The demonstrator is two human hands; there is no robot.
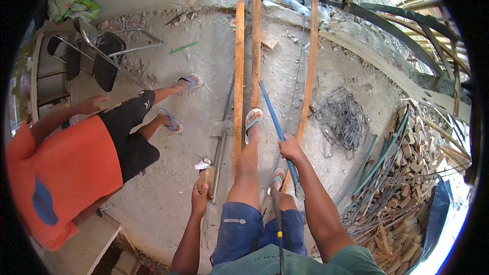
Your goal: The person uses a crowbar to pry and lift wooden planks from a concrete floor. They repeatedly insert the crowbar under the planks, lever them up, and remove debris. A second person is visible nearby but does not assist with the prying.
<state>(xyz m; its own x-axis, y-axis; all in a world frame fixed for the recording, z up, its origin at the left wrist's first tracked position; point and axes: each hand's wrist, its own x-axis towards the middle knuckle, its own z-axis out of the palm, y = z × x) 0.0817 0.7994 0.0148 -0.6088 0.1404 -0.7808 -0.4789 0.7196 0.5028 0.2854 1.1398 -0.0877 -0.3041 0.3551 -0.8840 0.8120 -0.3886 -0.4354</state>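
My right hand (pixel 290 147) is wrapped round a long blue bar (pixel 275 114); its far tip meets the middle wooden plank (pixel 255 46), and its exact kind is unclear. In my left hand (pixel 199 197) is a short brown wooden piece (pixel 206 177) with something whitish at its far end. My left foot (pixel 253 122), in a sandal, rests on the near end of the middle plank. A lighter plank (pixel 238 86) lies to the left of it, and a third plank (pixel 308 66) to the right.
A person in an orange shirt (pixel 66 173) stands at left, near a black folding chair (pixel 104 53). Thin metal pipes (pixel 220 158) lie beside the left plank. Tangled wire (pixel 346 122) lies at right, before a heap of wood offcuts (pixel 407 173). Rubble and plastic line the far edge.
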